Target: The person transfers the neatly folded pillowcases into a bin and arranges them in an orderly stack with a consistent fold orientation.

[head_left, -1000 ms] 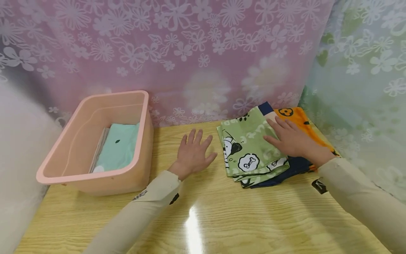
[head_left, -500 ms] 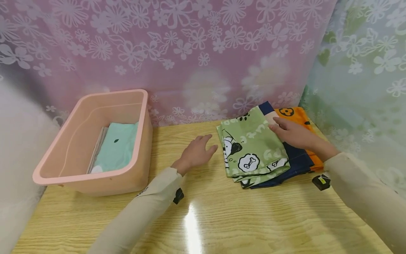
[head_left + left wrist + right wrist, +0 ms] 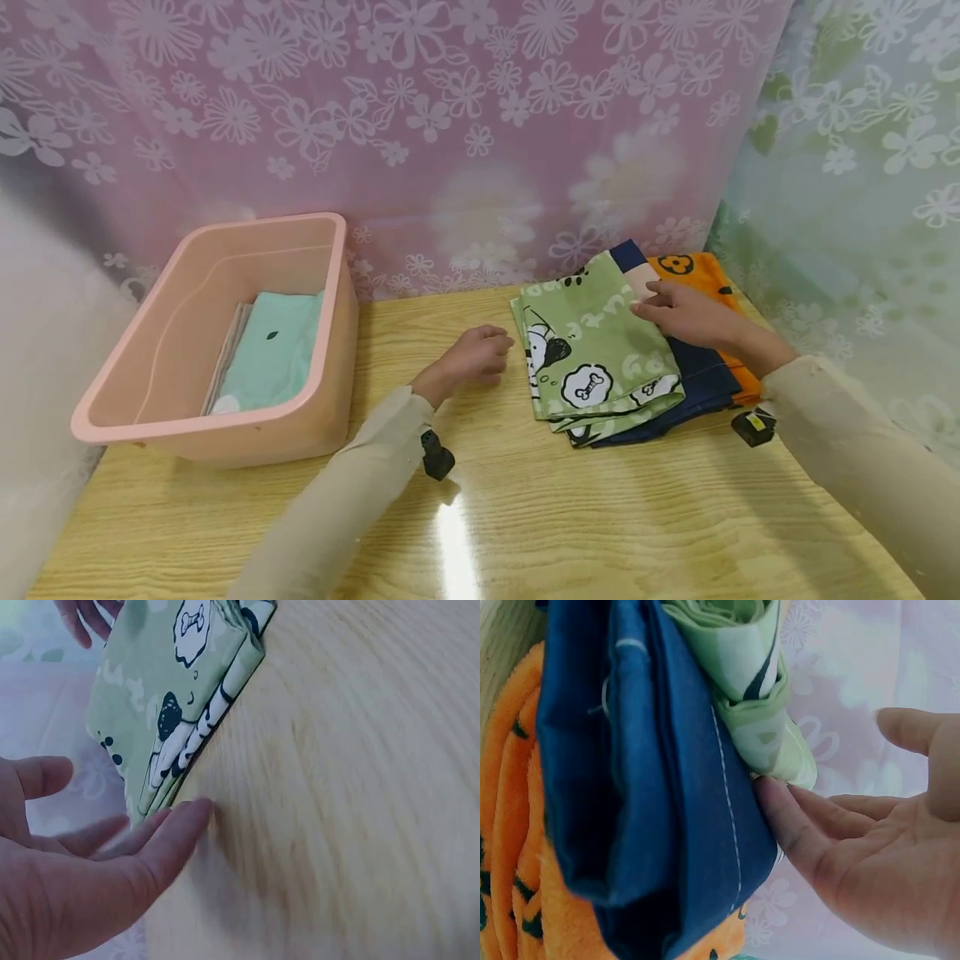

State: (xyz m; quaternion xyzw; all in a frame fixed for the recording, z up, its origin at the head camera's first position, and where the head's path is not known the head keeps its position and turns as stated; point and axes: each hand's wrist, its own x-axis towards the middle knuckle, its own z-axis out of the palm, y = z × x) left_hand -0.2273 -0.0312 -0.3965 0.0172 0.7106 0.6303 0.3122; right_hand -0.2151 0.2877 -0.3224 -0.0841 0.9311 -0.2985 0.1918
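"On the table (image 3: 570,517), which step is in hand?"

"Taking up the folded green cloth (image 3: 600,346), I'd judge. It overlaps the navy cloth (image 3: 705,379), orange cloth (image 3: 711,279) at right."

"And the fingers?"

"Left hand (image 3: 472,357) loose, just beside its left edge; right hand (image 3: 697,317) unclenched, fingertips seemingly touching the opposite edge. Neither grasps anything. The next move probably calls for fingers under both sides."

"The pink tub (image 3: 341,333)?"

"Mint cloth (image 3: 277,362) inside, a greyish one (image 3: 229,350) beside it."

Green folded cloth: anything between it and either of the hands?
Nothing visible blocks the green cloth: the left hand is by its left edge, the right hand at its right edge; contact is unclear.
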